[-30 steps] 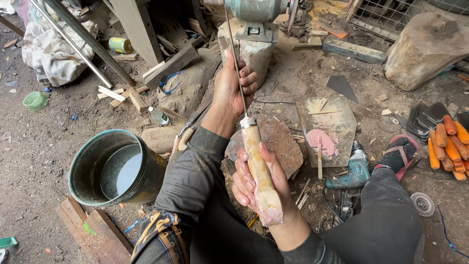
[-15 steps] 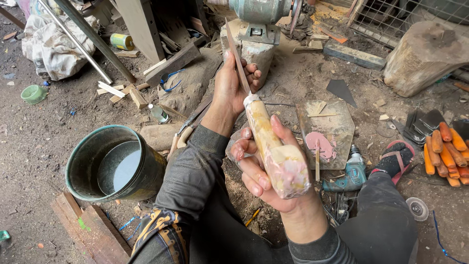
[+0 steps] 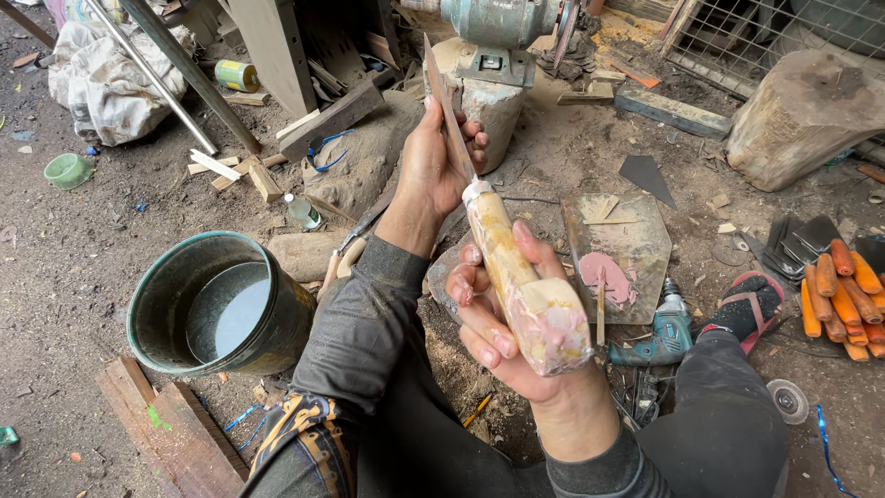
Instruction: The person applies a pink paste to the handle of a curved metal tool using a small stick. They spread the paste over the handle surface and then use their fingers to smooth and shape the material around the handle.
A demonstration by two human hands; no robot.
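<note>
1. Closely wrapped, the right hand (image 3: 502, 323) gripped a pale wooden knife handle (image 3: 525, 286), fingers curled round it, butt end toward the camera.
2. Beyond, the left hand (image 3: 441, 161) pinched the long dark blade (image 3: 448, 115), thumb and fingers pressed against its flats.
3. Pinkish filler smeared on the handle looked rough, so fitting seemed done and smoothing left.
4. Around lay a water-filled bucket (image 3: 217, 304), a bench grinder (image 3: 502, 28), a cordless drill (image 3: 659, 332) and orange handles (image 3: 843, 290).

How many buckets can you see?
1. The green bucket with water in it stands on the dirt left of the person's left arm. Another could be hidden in the clutter behind.
</note>
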